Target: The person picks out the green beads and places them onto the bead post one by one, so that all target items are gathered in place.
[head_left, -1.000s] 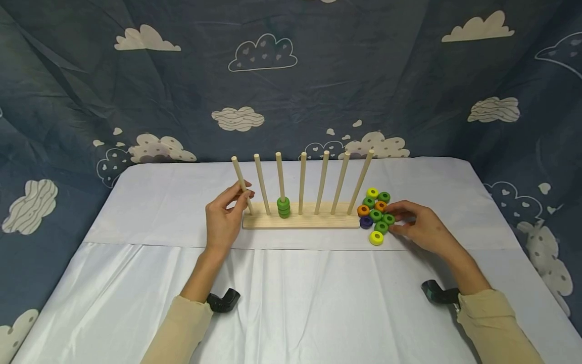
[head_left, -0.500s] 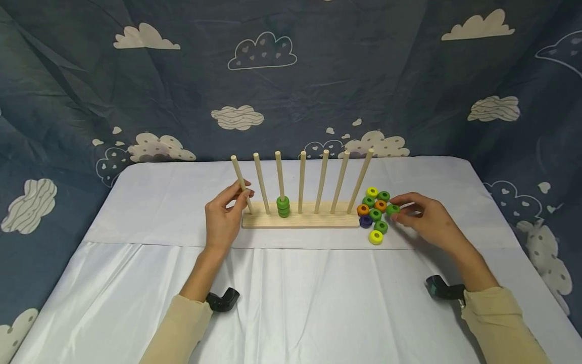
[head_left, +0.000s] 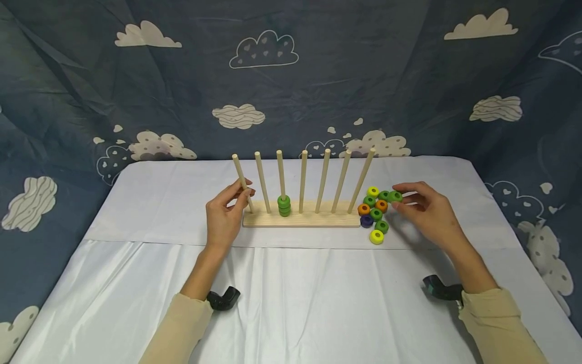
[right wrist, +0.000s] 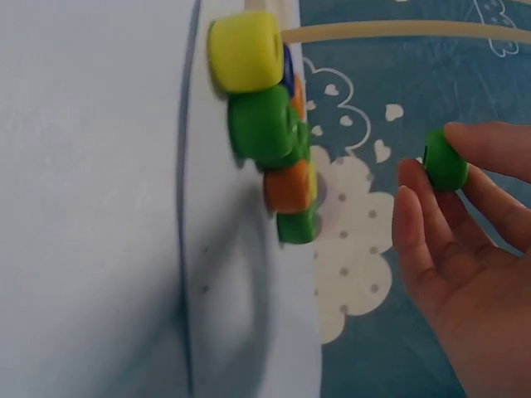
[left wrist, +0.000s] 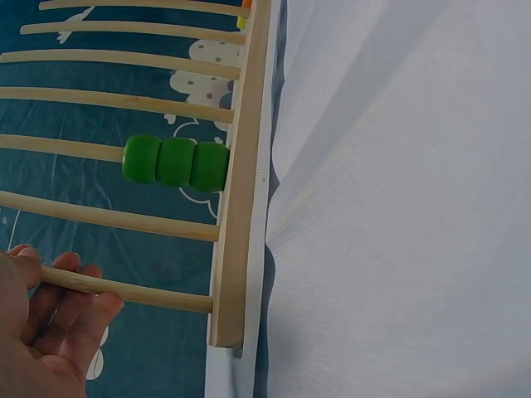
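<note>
A wooden peg rack [head_left: 300, 221] stands on the cloth with several upright pegs in a row. My left hand [head_left: 223, 222] pinches the leftmost peg [left wrist: 149, 293] partway up, between thumb and fingers. Three green beads [left wrist: 174, 162] are stacked at the foot of the third peg from the left. Off the rack's right end, my right hand [head_left: 431, 213] holds a single green bead [right wrist: 446, 160] by thumb and fingertips, raised above the cloth. Beside it lies a loose cluster of beads: yellow [head_left: 376, 237], dark purple [head_left: 366, 221], orange [head_left: 364, 210] and green [head_left: 381, 227].
White cloth [head_left: 309, 293] covers the table. A dark curtain with cloud prints [head_left: 263, 50] hangs along the back and sides. Black wrist cameras [head_left: 224, 298] stick out inward from both sleeves.
My right hand has picked a green bead from the cluster's right side, lifted it and moved slightly away toward the back. The left hand has stayed on its peg.
</note>
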{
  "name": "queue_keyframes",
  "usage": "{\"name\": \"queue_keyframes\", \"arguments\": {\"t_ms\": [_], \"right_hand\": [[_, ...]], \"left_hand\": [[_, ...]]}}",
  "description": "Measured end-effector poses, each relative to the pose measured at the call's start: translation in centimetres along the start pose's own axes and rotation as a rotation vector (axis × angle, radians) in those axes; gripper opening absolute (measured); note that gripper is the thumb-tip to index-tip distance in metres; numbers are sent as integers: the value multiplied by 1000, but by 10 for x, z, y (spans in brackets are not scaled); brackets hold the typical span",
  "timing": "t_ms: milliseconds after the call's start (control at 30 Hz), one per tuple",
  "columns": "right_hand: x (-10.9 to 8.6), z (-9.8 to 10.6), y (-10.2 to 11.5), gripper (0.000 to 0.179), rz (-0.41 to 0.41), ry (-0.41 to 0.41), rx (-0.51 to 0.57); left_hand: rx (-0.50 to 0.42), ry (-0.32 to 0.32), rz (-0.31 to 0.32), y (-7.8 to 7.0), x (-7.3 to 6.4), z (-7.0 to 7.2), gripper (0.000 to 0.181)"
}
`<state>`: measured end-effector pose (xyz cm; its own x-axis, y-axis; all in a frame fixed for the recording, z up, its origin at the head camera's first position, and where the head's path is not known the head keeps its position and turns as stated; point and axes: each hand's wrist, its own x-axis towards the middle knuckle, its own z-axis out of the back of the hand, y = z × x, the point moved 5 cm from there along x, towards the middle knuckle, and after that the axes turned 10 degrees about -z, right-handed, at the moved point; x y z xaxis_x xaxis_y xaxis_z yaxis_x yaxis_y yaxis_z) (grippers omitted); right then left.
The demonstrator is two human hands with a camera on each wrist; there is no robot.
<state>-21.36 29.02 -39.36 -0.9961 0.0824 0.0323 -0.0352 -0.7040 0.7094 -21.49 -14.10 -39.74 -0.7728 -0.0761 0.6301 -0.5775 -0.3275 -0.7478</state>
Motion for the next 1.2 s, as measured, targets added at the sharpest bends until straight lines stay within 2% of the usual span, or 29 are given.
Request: {"name": "queue_keyframes", "arguments": {"t_ms": [467, 1200], "right_hand": [[-5, 6, 21, 42, 95, -72, 118], [-13, 6, 53, 46, 150, -73, 174]], "left_hand": [[-8, 2, 8, 0, 0, -2, 22], [-14, -2, 14, 1, -1, -1, 21]]}}
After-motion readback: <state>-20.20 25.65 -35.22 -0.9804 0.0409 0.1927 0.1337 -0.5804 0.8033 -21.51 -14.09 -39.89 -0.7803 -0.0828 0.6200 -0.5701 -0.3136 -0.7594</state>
